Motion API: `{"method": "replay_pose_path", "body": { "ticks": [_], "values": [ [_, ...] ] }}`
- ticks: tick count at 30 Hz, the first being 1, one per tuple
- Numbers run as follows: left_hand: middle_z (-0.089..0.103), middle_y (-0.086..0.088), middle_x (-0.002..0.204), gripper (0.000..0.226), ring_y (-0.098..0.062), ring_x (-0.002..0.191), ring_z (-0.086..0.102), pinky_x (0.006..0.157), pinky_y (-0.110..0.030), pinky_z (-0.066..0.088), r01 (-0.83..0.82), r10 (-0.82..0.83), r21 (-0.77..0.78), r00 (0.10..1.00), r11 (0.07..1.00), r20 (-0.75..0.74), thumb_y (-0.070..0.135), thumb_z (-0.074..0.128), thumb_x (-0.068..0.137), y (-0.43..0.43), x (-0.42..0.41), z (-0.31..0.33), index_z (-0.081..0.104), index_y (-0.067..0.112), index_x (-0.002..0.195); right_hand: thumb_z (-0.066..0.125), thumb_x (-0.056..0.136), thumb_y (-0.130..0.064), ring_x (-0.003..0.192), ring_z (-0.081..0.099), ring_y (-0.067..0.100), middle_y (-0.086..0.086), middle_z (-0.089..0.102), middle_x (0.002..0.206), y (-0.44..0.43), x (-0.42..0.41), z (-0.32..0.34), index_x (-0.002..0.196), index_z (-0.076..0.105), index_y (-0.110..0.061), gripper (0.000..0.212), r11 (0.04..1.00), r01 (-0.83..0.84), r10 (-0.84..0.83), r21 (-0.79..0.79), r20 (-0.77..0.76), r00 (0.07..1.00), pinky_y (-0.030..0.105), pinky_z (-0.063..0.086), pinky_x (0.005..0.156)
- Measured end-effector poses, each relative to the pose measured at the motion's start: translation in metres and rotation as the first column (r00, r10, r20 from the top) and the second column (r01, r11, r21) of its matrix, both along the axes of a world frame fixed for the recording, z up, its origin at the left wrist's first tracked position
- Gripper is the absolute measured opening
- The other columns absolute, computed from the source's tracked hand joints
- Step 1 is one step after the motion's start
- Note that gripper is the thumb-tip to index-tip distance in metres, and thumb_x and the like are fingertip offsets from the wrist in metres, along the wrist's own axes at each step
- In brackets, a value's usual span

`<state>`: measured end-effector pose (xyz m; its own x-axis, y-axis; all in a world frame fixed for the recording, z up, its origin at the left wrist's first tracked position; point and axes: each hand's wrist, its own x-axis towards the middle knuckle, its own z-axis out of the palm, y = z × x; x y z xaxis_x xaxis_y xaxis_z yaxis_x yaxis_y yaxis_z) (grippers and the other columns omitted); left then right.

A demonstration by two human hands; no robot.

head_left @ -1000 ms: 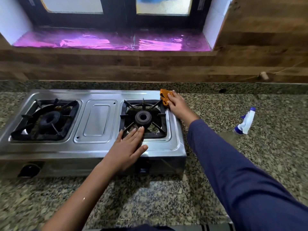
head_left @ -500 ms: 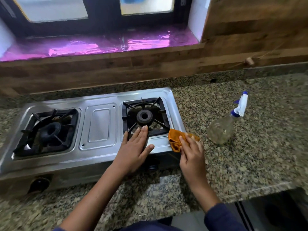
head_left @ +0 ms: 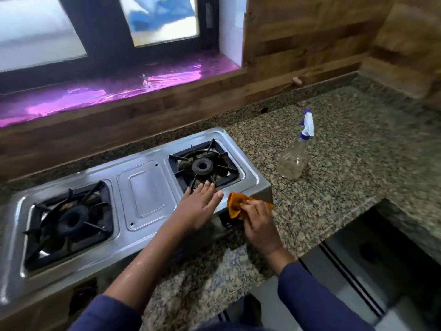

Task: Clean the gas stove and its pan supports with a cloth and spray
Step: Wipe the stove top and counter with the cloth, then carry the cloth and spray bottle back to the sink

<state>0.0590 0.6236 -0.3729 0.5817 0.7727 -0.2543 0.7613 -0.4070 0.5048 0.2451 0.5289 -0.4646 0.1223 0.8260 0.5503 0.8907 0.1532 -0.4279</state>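
A steel two-burner gas stove (head_left: 145, 187) sits on the granite counter, with a black pan support on the left burner (head_left: 69, 220) and another on the right burner (head_left: 202, 166). My left hand (head_left: 200, 204) lies flat on the stove's front rim, fingertips at the right pan support. My right hand (head_left: 257, 223) holds an orange cloth (head_left: 235, 206) against the stove's front right corner. A clear spray bottle (head_left: 296, 154) with a white and blue trigger head stands on the counter to the right of the stove.
The granite counter (head_left: 334, 187) extends right into a corner with a wooden backsplash (head_left: 298, 56). A window sill covered in shiny pink foil (head_left: 119, 91) runs behind the stove. The counter's front edge drops off at the lower right (head_left: 346, 225).
My right hand brought the cloth from the stove's back right corner down the right edge to the front right corner. The left hand stayed put. The view swung to the right.
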Motion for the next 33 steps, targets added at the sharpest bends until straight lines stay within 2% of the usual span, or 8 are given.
{"method": "replay_pose_path", "body": {
  "ticks": [6,12,16,22,24,27,30,33],
  "values": [
    [0.010,0.001,0.163,0.086,-0.012,0.150,0.001,0.121,-0.041,-0.005,0.036,-0.034,-0.037,0.997,0.999,0.064,0.067,0.004,0.084,-0.008,0.001,0.003,0.017,0.020,0.155,0.062,0.086,-0.010,0.089,0.047,0.018,-0.001,0.044,0.099,-0.019,0.016,0.004,0.093,0.050,-0.017,0.015,0.939,0.153,-0.209,-0.309,-0.157,0.965,0.028,0.043,0.076],
    [0.045,0.006,0.145,0.058,-0.014,0.137,0.039,0.107,-0.024,0.030,0.156,-0.109,-0.094,0.916,0.983,0.387,0.052,0.036,0.097,-0.057,0.031,0.018,0.042,0.020,0.145,0.065,0.087,-0.011,0.089,0.061,0.017,0.003,0.062,0.098,-0.049,0.034,0.036,0.100,0.056,-0.015,0.017,0.869,0.310,-0.494,-0.385,-0.693,0.524,0.014,0.044,0.065],
    [0.061,0.015,0.121,0.044,0.002,0.110,0.057,0.087,-0.005,0.039,0.158,0.117,-0.448,0.842,0.880,0.527,0.056,0.040,0.094,-0.081,0.072,0.019,0.060,0.028,0.121,0.067,0.087,-0.009,0.084,0.064,0.011,0.002,0.066,0.094,-0.062,0.041,0.066,0.102,0.058,-0.012,0.018,0.914,0.262,-0.394,-0.310,-0.830,0.395,0.013,0.049,0.065],
    [0.072,-0.011,0.104,0.041,-0.024,0.097,0.069,0.088,-0.039,0.056,0.089,0.361,-0.599,0.725,0.796,0.587,0.050,0.066,0.087,-0.095,0.152,0.007,0.067,0.016,0.109,0.065,0.092,-0.023,0.093,0.067,0.019,0.005,0.070,0.098,-0.054,0.078,0.060,0.094,0.069,-0.020,0.005,0.934,0.191,-0.352,-0.301,-0.859,0.372,0.028,0.055,0.080],
    [0.073,-0.007,0.104,0.034,-0.022,0.101,0.069,0.092,-0.041,0.055,0.025,0.422,-0.594,0.679,0.804,0.601,0.042,0.072,0.085,-0.098,0.180,0.001,0.067,0.019,0.110,0.060,0.094,-0.023,0.101,0.064,0.014,0.002,0.067,0.108,-0.053,0.100,0.055,0.093,0.072,-0.028,0.013,0.933,0.150,-0.360,-0.328,-0.852,0.380,0.030,0.053,0.091],
    [0.075,-0.006,0.096,0.017,-0.023,0.096,0.071,0.084,-0.036,0.057,-0.106,0.534,-0.607,0.609,0.788,0.587,0.024,0.069,0.089,-0.097,0.217,-0.007,0.069,0.016,0.104,0.062,0.092,-0.011,0.102,0.062,0.011,0.006,0.060,0.112,-0.056,0.138,0.060,0.088,0.073,-0.029,0.021,0.944,0.061,-0.323,-0.325,-0.866,0.381,0.017,0.050,0.084],
    [0.075,-0.009,0.093,0.016,-0.028,0.091,0.071,0.086,-0.047,0.056,-0.188,0.588,-0.608,0.576,0.772,0.568,0.021,0.071,0.088,-0.090,0.241,-0.014,0.069,0.012,0.101,0.061,0.092,-0.008,0.102,0.062,0.018,0.004,0.059,0.105,-0.048,0.185,0.062,0.080,0.075,-0.025,0.025,0.944,0.001,-0.304,-0.331,-0.865,0.399,0.015,0.048,0.081],
    [0.075,-0.009,0.093,0.011,-0.027,0.088,0.071,0.078,-0.041,0.058,-0.236,0.653,-0.645,0.528,0.727,0.543,0.012,0.065,0.091,-0.081,0.256,-0.014,0.067,0.013,0.102,0.062,0.093,-0.023,0.098,0.062,0.015,-0.002,0.063,0.107,-0.023,0.231,0.065,0.102,0.068,-0.023,0.011,0.897,-0.038,-0.376,-0.439,-0.807,0.456,0.020,0.050,0.079]
  ]
}}
